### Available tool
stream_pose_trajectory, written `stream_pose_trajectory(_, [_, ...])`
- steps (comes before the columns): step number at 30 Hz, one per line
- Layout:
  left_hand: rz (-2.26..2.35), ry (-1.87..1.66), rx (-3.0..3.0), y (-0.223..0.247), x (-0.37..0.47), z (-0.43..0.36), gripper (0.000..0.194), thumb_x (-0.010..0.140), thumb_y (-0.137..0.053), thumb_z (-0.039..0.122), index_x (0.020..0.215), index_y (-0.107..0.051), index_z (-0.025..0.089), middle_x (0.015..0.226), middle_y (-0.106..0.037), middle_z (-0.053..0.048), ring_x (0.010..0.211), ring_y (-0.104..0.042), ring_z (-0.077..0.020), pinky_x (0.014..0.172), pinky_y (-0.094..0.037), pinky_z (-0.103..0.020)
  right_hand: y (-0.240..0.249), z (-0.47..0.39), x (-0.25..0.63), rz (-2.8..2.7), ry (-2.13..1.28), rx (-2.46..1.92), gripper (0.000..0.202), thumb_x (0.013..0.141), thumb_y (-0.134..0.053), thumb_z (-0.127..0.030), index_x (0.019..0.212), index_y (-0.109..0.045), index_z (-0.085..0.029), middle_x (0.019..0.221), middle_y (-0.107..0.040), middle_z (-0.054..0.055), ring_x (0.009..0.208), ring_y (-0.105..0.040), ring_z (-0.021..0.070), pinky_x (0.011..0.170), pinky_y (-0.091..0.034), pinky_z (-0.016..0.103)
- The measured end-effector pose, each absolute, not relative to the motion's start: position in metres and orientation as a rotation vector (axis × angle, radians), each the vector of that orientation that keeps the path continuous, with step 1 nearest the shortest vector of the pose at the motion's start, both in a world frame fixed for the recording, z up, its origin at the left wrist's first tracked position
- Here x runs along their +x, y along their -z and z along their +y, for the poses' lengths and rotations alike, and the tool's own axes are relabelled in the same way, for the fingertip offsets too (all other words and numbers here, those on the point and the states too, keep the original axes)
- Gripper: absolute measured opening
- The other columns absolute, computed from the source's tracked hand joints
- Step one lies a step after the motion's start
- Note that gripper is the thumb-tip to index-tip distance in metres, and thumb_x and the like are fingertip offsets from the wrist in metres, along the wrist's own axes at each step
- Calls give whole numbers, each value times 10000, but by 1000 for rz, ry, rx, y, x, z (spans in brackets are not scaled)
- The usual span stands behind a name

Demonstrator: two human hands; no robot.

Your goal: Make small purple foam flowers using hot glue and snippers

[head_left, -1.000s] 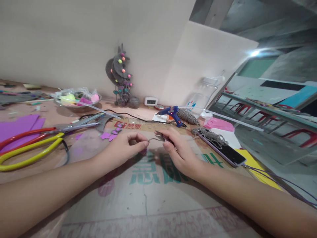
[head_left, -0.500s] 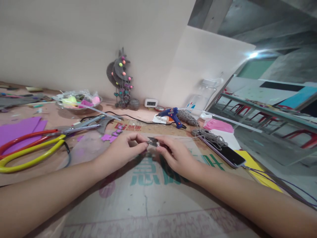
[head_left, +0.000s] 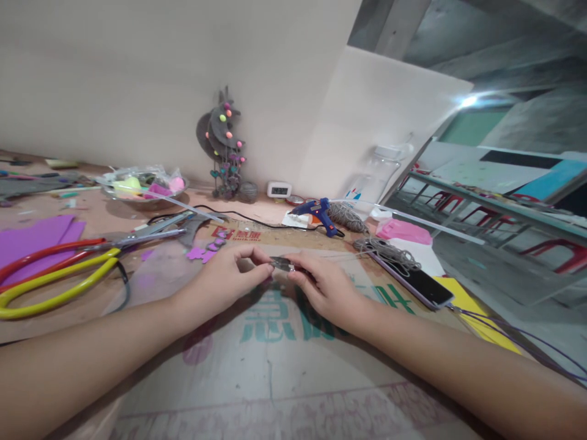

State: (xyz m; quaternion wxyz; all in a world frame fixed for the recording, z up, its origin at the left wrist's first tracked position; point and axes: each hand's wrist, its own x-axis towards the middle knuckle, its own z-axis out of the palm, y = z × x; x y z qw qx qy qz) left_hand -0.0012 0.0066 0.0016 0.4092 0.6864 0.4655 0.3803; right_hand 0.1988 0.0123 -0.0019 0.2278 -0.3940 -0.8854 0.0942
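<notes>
My right hand [head_left: 326, 292] grips a small pair of thread snips [head_left: 283, 264], whose dark blades point left and lie together. The rest of the snips is hidden inside my fingers. Opposite, my left hand [head_left: 236, 275] is closed in a pinch of thumb and forefinger right at the blade tips. Whatever it holds is too small to make out. Both hands are just above a cardboard sheet [head_left: 220, 379] with green and red print. Purple cut pieces [head_left: 202, 252] lie beyond my left hand.
Red-handled scissors [head_left: 55, 250] and yellow-handled scissors [head_left: 59, 278] lie at left by purple sheets [head_left: 41, 238]. A blue glue gun [head_left: 323, 214], grey yarn [head_left: 389, 253] and a phone [head_left: 426, 284] are at right. Behind stand a bowl [head_left: 142, 198], a felt moon ornament [head_left: 224, 140] and a bottle [head_left: 373, 177].
The snips' blades, apart half a second ago, have come together. Both hands have stayed nearly in place.
</notes>
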Motion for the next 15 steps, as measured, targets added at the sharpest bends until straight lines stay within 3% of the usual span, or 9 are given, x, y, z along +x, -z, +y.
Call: stream_pose_trajectory(15, [1201, -938, 1740, -1, 0, 7, 126, 732, -540, 292, 699, -570, 174, 636, -599, 17, 532, -526, -100, 447, -379, -181, 5, 15, 200, -2368, -291, -1055, 269, 910, -382, -277, 1095, -556, -188, 962, -638, 64, 869, -579, 168, 764, -449, 299])
